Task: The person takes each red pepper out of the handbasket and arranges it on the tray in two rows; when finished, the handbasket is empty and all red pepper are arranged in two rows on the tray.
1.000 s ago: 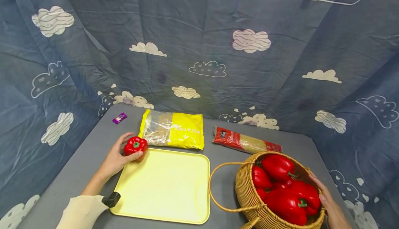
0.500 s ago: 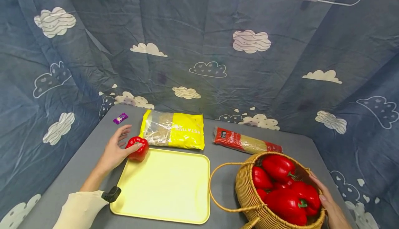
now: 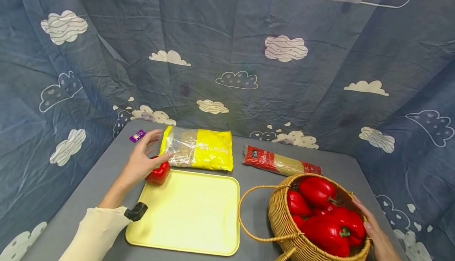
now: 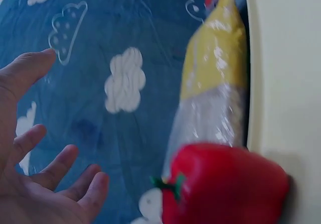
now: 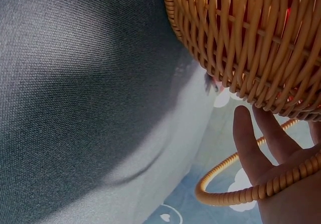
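Note:
A red bell pepper (image 3: 158, 173) with a green stem sits on the far left corner of the pale yellow tray (image 3: 192, 213). My left hand (image 3: 140, 165) hovers above it with spread fingers. In the left wrist view a gap separates this hand (image 4: 45, 184) from the pepper (image 4: 225, 184). At the right, my right hand (image 3: 375, 231) rests against the rim of a wicker basket (image 3: 284, 213). Several red bell peppers (image 3: 320, 229) fill that basket. The right wrist view shows straight fingers (image 5: 248, 138) touching the woven wall, with a looped handle across the hand.
Behind the tray lies a yellow and clear bag of pasta (image 3: 197, 148). A red packet of long noodles (image 3: 281, 161) lies behind the basket. A small purple wrapped candy (image 3: 137, 135) is at the back left. Cloud-patterned cloth (image 3: 227, 44) hangs around the grey table.
My left hand has let go of the bell pepper, which stays at the tray's corner, and has lifted away towards the back. My right hand and the basket have stayed put.

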`<state>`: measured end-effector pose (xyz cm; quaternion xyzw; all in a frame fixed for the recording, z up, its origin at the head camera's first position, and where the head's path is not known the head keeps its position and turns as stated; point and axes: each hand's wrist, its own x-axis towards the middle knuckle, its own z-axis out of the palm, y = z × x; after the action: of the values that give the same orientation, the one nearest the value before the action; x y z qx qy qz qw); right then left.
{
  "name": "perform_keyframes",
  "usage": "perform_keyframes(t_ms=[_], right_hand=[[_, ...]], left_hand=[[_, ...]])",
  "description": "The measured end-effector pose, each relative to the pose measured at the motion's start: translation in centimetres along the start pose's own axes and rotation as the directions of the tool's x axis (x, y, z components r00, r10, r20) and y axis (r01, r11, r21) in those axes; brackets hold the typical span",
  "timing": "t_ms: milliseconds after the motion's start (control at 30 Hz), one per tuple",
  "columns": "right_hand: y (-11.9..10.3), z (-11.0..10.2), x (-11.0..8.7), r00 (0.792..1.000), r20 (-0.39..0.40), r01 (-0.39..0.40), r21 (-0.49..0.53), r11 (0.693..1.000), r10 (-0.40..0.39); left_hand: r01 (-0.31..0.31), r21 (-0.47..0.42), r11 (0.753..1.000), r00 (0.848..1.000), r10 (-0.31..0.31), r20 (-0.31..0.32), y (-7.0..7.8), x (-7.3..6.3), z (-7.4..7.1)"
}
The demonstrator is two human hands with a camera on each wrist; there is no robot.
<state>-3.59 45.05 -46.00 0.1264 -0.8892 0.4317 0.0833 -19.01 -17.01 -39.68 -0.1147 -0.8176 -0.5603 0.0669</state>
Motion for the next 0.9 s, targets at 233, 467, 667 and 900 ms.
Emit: perform_keyframes(t_ms=[233,467,667,900], right_hand=[[0.2,0.0,-0.1,1.000,-0.012,0.027,-0.011,1.000,-0.027],[0.2,-0.3,-0.1,0.995,0.025,-0.100,-0.008,0.995,0.100],[-0.1,-0.5,0.2,1.000,0.013,-0.006,-0.025,1.000,0.006],[0.6,-0.3,0.0,1.000,0.000,0.025,-0.026,0.999,-0.025]], left_hand=[[-0.083,-0.022,0.996,0.994,0.084,0.067,2.2,0.9,1.7],[-0.138,-0.051,0.989,0.984,0.143,0.103,4.1,1.5,3.4],[-0.158,-0.095,0.983,0.969,0.173,0.178,5.7,1.9,5.1],[-0.198,-0.020,0.980,0.944,0.196,0.267,7.8,2.5,7.2]])
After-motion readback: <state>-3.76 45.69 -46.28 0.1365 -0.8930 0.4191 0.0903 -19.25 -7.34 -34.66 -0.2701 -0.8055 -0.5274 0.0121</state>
